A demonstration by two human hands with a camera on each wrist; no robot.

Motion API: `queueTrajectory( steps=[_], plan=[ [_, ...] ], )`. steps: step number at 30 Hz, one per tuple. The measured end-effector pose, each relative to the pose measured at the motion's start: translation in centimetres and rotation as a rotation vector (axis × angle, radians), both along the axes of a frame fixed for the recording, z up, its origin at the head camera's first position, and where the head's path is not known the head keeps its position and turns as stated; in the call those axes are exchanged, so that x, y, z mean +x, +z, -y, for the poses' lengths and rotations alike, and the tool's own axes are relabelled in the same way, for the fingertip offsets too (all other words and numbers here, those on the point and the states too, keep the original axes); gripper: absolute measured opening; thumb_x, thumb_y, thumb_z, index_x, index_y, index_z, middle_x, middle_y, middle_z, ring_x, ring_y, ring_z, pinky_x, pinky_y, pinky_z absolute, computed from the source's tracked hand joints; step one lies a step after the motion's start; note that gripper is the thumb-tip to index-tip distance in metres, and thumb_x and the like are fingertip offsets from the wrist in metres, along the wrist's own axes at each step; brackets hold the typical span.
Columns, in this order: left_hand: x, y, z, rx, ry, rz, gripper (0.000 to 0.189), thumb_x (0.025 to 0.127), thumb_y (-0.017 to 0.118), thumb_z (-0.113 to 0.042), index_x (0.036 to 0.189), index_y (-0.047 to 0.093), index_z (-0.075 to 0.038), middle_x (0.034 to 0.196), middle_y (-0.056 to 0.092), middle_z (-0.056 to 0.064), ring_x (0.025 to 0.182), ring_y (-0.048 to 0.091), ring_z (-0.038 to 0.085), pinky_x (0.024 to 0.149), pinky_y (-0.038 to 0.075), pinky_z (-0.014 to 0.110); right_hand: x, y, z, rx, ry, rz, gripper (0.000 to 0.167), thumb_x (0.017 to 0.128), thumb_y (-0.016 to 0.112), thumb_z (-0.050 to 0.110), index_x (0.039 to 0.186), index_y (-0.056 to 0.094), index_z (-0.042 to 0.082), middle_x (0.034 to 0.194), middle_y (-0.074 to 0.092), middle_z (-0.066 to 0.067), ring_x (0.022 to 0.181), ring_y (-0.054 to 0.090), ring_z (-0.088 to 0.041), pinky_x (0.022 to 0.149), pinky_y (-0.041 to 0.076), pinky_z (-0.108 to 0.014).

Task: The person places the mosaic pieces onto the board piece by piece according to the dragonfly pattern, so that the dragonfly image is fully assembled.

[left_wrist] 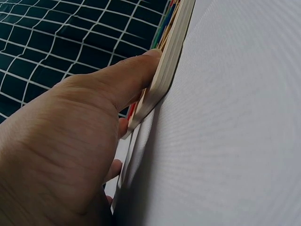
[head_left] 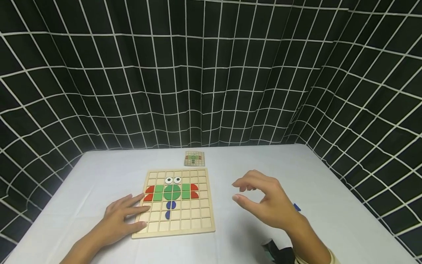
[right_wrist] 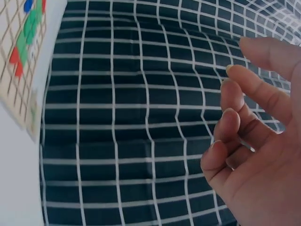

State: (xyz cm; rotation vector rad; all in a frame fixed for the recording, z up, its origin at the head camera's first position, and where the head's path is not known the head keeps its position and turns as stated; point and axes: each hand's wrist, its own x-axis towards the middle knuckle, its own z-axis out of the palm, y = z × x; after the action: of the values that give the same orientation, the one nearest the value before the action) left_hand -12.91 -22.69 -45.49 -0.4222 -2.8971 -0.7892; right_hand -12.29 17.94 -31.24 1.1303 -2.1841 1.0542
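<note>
A square wooden grid board [head_left: 206,212] lies on the table, bearing a figure of flat pieces. Two eye pieces [head_left: 169,180] sit above a green circle [head_left: 169,191], with green squares [head_left: 186,191] and red quarter-circles [head_left: 194,187] on either side. Below are a blue circle [head_left: 173,205] and a blue half-circle [head_left: 167,215], its right side bare. My left hand [head_left: 115,220] rests with spread fingers on the board's left edge; its thumb [left_wrist: 131,77] touches the rim. My right hand [head_left: 267,198] hovers right of the board, fingers loosely bent, thumb apart, holding nothing.
Behind the board lies a small pattern card [head_left: 199,163] showing a similar figure. A blue piece [head_left: 297,207] lies on the white table [head_left: 329,205] beyond my right wrist. Near that wrist, a black object [head_left: 283,255] shows at the bottom. Dark gridded curtains [head_left: 224,80] surround the table.
</note>
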Motion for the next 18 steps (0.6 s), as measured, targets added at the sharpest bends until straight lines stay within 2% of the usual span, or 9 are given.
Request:
queueTrajectory(
  steps=[4, 8, 12, 18],
  plan=[
    [0.1, 0.0, 0.0, -0.005, 0.002, 0.002, 0.044, 0.071, 0.069, -0.059, 0.111, 0.065, -0.041, 0.143, 0.045, -0.002, 0.135, 0.029, 0.036, 0.103, 0.015, 0.061, -0.3, -0.5, -2.5, 0.001, 0.004, -0.043, 0.042, 0.069, 0.075, -0.006, 0.102, 0.066, 0.019, 0.085, 0.063, 0.009, 0.078, 0.052, -0.003, 0.069, 0.044, -0.020],
    [0.2, 0.0, 0.0, -0.001, 0.000, 0.002, 0.044, 0.071, 0.069, -0.058, 0.111, 0.066, -0.040, 0.143, 0.046, -0.001, 0.135, 0.029, 0.036, 0.103, 0.015, 0.060, -0.9, -1.3, -5.2, 0.031, -0.043, -0.035, 0.045, 0.068, 0.074, -0.010, 0.102, 0.066, 0.018, 0.085, 0.062, 0.009, 0.078, 0.050, -0.004, 0.069, 0.041, -0.018],
    [0.2, 0.1, 0.0, 0.002, -0.001, 0.009, 0.045, 0.071, 0.069, -0.059, 0.112, 0.066, -0.039, 0.143, 0.045, -0.001, 0.135, 0.028, 0.037, 0.104, 0.014, 0.061, -1.3, -2.0, -8.0, 0.079, -0.155, 0.029, 0.042, 0.072, 0.072, -0.008, 0.103, 0.066, 0.020, 0.085, 0.062, 0.011, 0.078, 0.049, -0.004, 0.068, 0.039, -0.017],
    [0.1, 0.2, -0.1, -0.001, -0.001, 0.017, 0.045, 0.071, 0.069, -0.059, 0.112, 0.066, -0.039, 0.144, 0.044, -0.001, 0.136, 0.028, 0.037, 0.105, 0.013, 0.061, -2.0, -3.8, -11.8, 0.119, -0.377, 0.138, 0.033, 0.077, 0.071, -0.001, 0.102, 0.067, 0.021, 0.081, 0.061, 0.009, 0.077, 0.048, 0.000, 0.065, 0.040, -0.016]
  ],
)
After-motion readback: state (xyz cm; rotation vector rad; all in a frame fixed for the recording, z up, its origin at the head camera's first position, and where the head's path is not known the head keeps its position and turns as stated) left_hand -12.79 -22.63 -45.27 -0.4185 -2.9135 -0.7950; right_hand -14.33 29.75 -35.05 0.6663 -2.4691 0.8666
